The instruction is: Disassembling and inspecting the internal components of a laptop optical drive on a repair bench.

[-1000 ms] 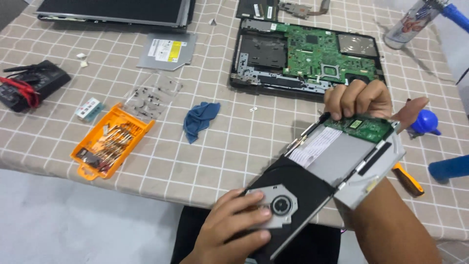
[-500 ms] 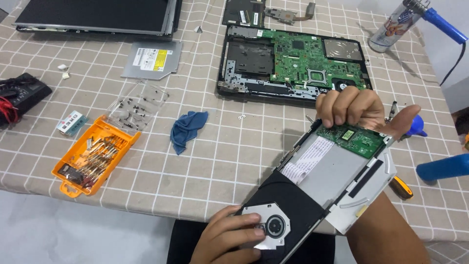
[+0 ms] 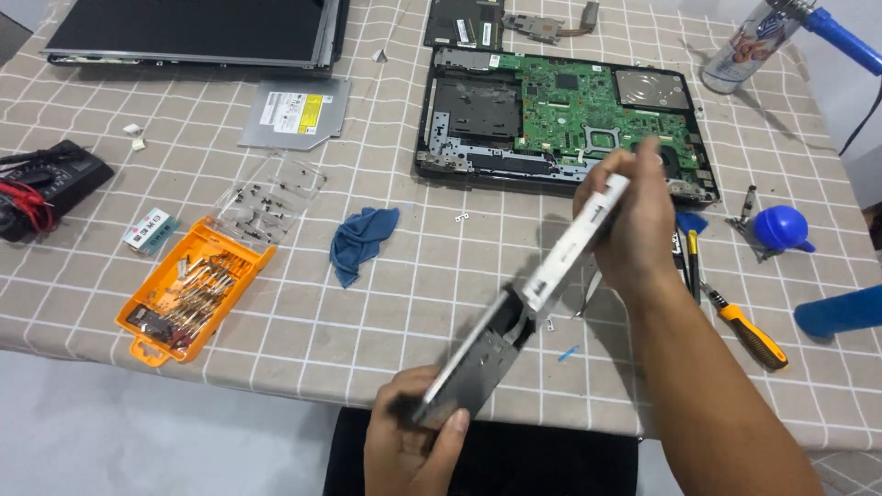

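I'm turning the slim grey metal optical drive (image 3: 533, 294) edge-up above the checked tabletop (image 3: 441, 276), left hand (image 3: 409, 445) gripping its near end, right hand (image 3: 634, 216) its far end; inspecting it needs steady grip.

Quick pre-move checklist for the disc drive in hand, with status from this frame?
1. Both hands on the disc drive: ok, left hand at the near end, right hand at the far end.
2. Drive lifted off the table: ok, tilted on edge.
3. Drive tray shut: not ok, it looks slid out.
4. Loose screws left in drive: cannot tell.
5. Screwdriver within reach: ok, beside the right forearm.
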